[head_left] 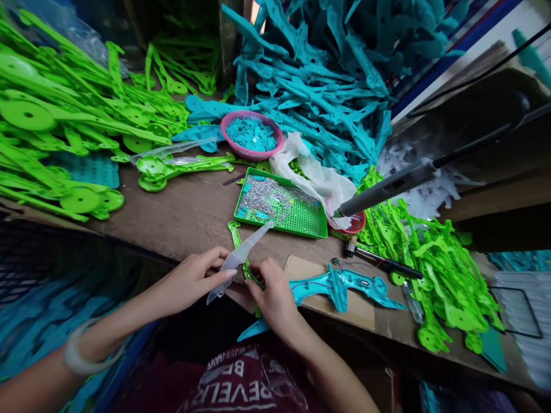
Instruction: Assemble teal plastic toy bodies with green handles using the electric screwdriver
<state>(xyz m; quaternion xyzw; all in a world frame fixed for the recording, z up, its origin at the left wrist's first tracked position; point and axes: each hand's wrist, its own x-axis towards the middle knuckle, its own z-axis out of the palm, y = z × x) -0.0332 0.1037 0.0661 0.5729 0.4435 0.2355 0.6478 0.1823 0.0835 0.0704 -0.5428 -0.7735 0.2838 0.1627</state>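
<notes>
My left hand (pixel 206 274) pinches a translucent whitish plastic blade-shaped piece (pixel 245 248) between thumb and fingers, its narrow tip slanting up to the right. Close beside it, my right hand (pixel 272 289) is closed on a slim green plastic part (pixel 235 234), whose upper end leans toward the tray; its lower portion is hidden by the fingers. Right of that hand, a blue plastic bow-shaped shell (pixel 340 285) with thin wires lies on a piece of cardboard (pixel 365 310). Just beyond both hands is a green perforated tray (pixel 307 225) with many small metal screws and some blue bits.
A pink basket (pixel 229 145) of blue pieces stands behind the tray. Green parts (pixel 55 126) pile up at left and right, blue shells (pixel 318 97) at the back. An electric screwdriver (pixel 387 186) hangs at right, above a black-handled brush (pixel 383 261).
</notes>
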